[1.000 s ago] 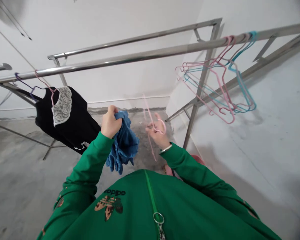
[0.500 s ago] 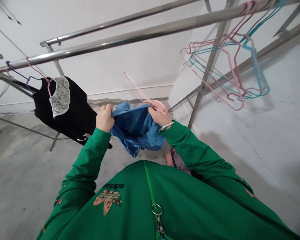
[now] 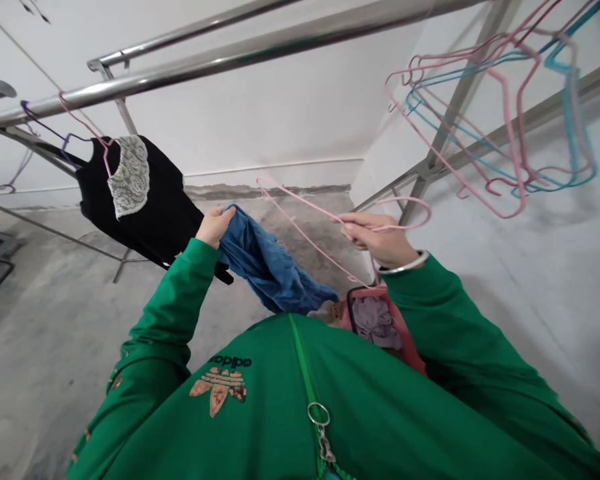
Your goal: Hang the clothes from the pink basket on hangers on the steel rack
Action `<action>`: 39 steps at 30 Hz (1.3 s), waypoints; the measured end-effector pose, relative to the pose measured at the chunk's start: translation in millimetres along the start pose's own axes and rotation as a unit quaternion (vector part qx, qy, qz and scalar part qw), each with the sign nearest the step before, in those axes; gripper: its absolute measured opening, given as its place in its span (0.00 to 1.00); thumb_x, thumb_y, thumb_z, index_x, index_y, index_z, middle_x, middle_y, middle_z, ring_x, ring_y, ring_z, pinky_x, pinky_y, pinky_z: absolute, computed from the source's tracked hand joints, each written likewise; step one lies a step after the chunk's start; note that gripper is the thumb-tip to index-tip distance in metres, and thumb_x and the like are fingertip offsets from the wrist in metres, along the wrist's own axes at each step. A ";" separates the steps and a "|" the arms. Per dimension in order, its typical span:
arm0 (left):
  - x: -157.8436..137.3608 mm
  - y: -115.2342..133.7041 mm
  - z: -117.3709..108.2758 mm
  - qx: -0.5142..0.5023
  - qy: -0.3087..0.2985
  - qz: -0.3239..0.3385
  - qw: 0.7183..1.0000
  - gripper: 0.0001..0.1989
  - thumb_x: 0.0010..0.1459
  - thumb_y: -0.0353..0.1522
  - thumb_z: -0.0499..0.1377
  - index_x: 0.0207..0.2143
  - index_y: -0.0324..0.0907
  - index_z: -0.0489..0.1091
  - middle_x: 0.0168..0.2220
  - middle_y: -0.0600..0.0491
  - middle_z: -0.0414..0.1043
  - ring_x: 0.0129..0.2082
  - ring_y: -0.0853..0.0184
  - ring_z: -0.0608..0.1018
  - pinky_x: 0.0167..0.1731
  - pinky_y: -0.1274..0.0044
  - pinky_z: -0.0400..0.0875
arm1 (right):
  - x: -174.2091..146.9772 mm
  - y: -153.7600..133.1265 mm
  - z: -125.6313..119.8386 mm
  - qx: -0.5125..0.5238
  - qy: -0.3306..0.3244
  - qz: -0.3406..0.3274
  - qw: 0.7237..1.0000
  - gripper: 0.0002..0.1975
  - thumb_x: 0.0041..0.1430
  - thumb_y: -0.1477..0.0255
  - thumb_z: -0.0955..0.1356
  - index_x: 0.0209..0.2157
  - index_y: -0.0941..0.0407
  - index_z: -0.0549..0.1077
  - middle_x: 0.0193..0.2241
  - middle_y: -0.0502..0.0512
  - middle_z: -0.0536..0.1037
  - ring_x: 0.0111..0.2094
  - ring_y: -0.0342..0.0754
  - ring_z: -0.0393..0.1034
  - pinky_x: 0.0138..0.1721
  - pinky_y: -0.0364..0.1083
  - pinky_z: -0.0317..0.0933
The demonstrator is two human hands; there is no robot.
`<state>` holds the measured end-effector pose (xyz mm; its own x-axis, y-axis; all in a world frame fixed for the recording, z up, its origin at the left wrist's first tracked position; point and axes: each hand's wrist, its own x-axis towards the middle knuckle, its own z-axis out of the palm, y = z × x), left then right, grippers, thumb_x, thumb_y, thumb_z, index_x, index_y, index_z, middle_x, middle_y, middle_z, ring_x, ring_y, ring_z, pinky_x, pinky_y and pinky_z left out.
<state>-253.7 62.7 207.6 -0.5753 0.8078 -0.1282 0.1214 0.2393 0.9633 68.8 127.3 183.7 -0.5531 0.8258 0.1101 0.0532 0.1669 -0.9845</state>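
My left hand [image 3: 216,227] is closed on the upper edge of a blue garment [image 3: 275,267], which hangs down in folds toward the right; its exact kind is hidden by the folds. In my right hand [image 3: 377,237] is a pink hanger [image 3: 303,230], gripped near its hook. The hook points to the right, and the body reaches left toward the garment, apart from my left hand. A silver bangle [image 3: 405,262] sits on my right wrist.
A metal rail [image 3: 220,63] crosses above my hands. A black top with lace [image 3: 150,200] hangs at the left. Several pink and blue hangers [image 3: 505,113] hang at the right. Below my right arm is a pink basket [image 3: 405,333] holding greyish cloth [image 3: 373,319].
My right hand has let go of the blue garment and moved right with the pink hanger. The garment now hangs from my left hand alone. More of the basket shows.
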 end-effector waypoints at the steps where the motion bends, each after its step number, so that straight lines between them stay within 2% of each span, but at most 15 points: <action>1: 3.4 -2.0 -1.9 0.036 0.009 0.016 0.999 0.13 0.52 0.37 0.60 0.19 0.40 0.66 0.13 0.58 0.62 0.15 0.73 0.66 0.19 0.80 0.61 | -10.6 0.6 -2.3 0.003 -0.012 0.024 1.000 0.15 0.54 0.65 0.67 0.42 0.58 0.76 0.20 0.48 0.66 0.18 0.37 0.53 0.18 0.40 0.45; 4: 8.8 -5.4 -4.8 0.172 0.020 0.092 0.981 0.14 0.56 0.36 0.56 0.21 0.39 0.69 0.16 0.57 0.64 0.18 0.71 0.67 0.21 0.81 0.59 | -31.8 2.9 4.1 0.023 -0.072 0.083 0.994 0.17 0.53 0.64 0.68 0.42 0.60 0.76 0.19 0.48 0.65 0.17 0.36 0.51 0.18 0.40 0.42; 6: 5.4 -3.8 -1.9 0.275 0.008 0.149 0.950 0.13 0.58 0.37 0.54 0.27 0.39 0.74 0.21 0.55 0.70 0.25 0.68 0.72 0.25 0.80 0.61 | -33.7 4.8 19.0 0.029 -0.116 0.099 0.988 0.18 0.52 0.64 0.67 0.41 0.61 0.76 0.19 0.47 0.65 0.17 0.36 0.50 0.18 0.40 0.41; 8: -5.4 0.3 6.9 0.392 -0.011 0.188 0.900 0.14 0.60 0.37 0.53 0.36 0.42 0.76 0.28 0.53 0.74 0.32 0.64 0.76 0.30 0.78 0.64 | -25.7 6.9 39.8 0.025 -0.137 0.094 0.986 0.19 0.51 0.65 0.66 0.40 0.63 0.76 0.19 0.47 0.65 0.17 0.36 0.51 0.19 0.40 0.43; 11: -30.7 6.3 28.7 0.556 -0.044 0.223 0.800 0.15 0.61 0.36 0.51 0.45 0.45 0.74 0.37 0.49 0.76 0.39 0.59 0.77 0.34 0.75 0.65 | -1.1 11.0 74.1 0.014 -0.116 0.049 0.992 0.17 0.51 0.67 0.64 0.37 0.63 0.75 0.18 0.46 0.65 0.19 0.38 0.54 0.21 0.41 0.48; 14: -51.8 9.4 47.8 0.644 -0.098 0.261 0.713 0.17 0.63 0.32 0.48 0.49 0.43 0.71 0.41 0.45 0.74 0.40 0.58 0.76 0.34 0.73 0.66 | 27.5 15.6 98.7 -0.011 -0.085 -0.019 0.996 0.09 0.48 0.72 0.62 0.23 0.60 0.71 0.16 0.46 0.65 0.21 0.39 0.57 0.26 0.41 0.52; 18: -55.7 15.6 48.1 0.655 -0.104 0.339 0.667 0.16 0.63 0.29 0.45 0.44 0.40 0.72 0.44 0.40 0.70 0.44 0.55 0.74 0.38 0.69 0.67 | 57.8 17.8 99.6 -0.009 -0.073 -0.079 0.994 0.07 0.48 0.74 0.62 0.19 0.58 0.66 0.15 0.46 0.64 0.22 0.39 0.58 0.28 0.41 0.55; 21: -48.7 23.0 36.1 0.629 -0.085 0.394 0.665 0.13 0.61 0.28 0.49 0.42 0.42 0.72 0.46 0.41 0.68 0.48 0.53 0.71 0.43 0.66 0.66 | 72.2 11.6 83.9 -0.014 -0.095 -0.100 0.990 0.05 0.52 0.72 0.64 0.29 0.59 0.71 0.18 0.47 0.67 0.23 0.41 0.61 0.28 0.42 0.58; 23: -44.6 27.0 28.8 0.618 -0.081 0.376 0.686 0.12 0.60 0.28 0.49 0.42 0.42 0.71 0.44 0.44 0.69 0.44 0.56 0.73 0.41 0.68 0.67 | 75.6 4.4 73.7 -0.051 -0.068 -0.134 0.987 0.08 0.54 0.69 0.66 0.35 0.58 0.71 0.22 0.49 0.70 0.26 0.43 0.65 0.32 0.45 0.62; 25: -41.7 29.9 22.5 0.606 -0.061 0.336 0.718 0.11 0.60 0.28 0.49 0.42 0.42 0.69 0.42 0.46 0.69 0.41 0.59 0.75 0.38 0.72 0.67 | 71.1 -0.3 67.6 -0.105 0.053 -0.196 0.973 0.11 0.56 0.65 0.66 0.39 0.57 0.70 0.28 0.53 0.72 0.34 0.47 0.67 0.41 0.49 0.64; 27: -39.5 32.1 15.9 0.578 -0.013 0.313 0.754 0.09 0.60 0.28 0.50 0.41 0.41 0.68 0.41 0.46 0.69 0.41 0.60 0.75 0.38 0.73 0.67 | 59.0 3.4 68.2 -0.161 0.188 -0.249 0.936 0.12 0.60 0.62 0.64 0.38 0.56 0.69 0.33 0.56 0.71 0.40 0.50 0.66 0.49 0.54 0.61; 28: -38.8 33.3 12.5 0.558 0.011 0.312 0.769 0.09 0.60 0.28 0.50 0.40 0.41 0.67 0.41 0.46 0.69 0.42 0.60 0.75 0.38 0.73 0.67 | 51.3 9.7 71.5 -0.187 0.214 -0.260 0.923 0.12 0.61 0.62 0.63 0.37 0.56 0.69 0.33 0.58 0.70 0.41 0.52 0.65 0.50 0.54 0.60; 31: -40.1 37.7 4.0 0.495 0.051 0.330 0.802 0.06 0.61 0.29 0.50 0.38 0.42 0.66 0.40 0.47 0.70 0.41 0.61 0.74 0.41 0.74 0.66 | 32.9 44.6 92.9 -0.278 0.140 -0.228 0.923 0.12 0.63 0.63 0.61 0.35 0.56 0.70 0.33 0.61 0.71 0.41 0.54 0.65 0.48 0.55 0.60; 35: -53.9 45.8 0.9 0.439 0.036 0.379 0.814 0.07 0.62 0.31 0.49 0.35 0.42 0.66 0.36 0.49 0.70 0.38 0.64 0.73 0.40 0.75 0.66 | 38.7 100.6 126.7 -0.350 0.081 -0.106 0.927 0.22 0.59 0.65 0.65 0.49 0.65 0.68 0.49 0.72 0.69 0.50 0.62 0.62 0.51 0.57 0.58; 39: -69.8 52.3 -5.9 0.415 0.004 0.411 0.812 0.09 0.63 0.33 0.49 0.35 0.41 0.67 0.32 0.51 0.69 0.35 0.65 0.73 0.38 0.76 0.67 | 63.9 133.1 123.3 -0.328 0.053 -0.013 0.943 0.18 0.54 0.75 0.65 0.47 0.66 0.70 0.47 0.73 0.72 0.48 0.60 0.64 0.51 0.55 0.59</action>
<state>-212.0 15.7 268.3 -0.0295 0.8756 0.4821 0.9682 -0.0947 0.2313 -62.1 135.9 42.8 -0.4762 0.8605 0.1810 0.5635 0.4567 -0.6884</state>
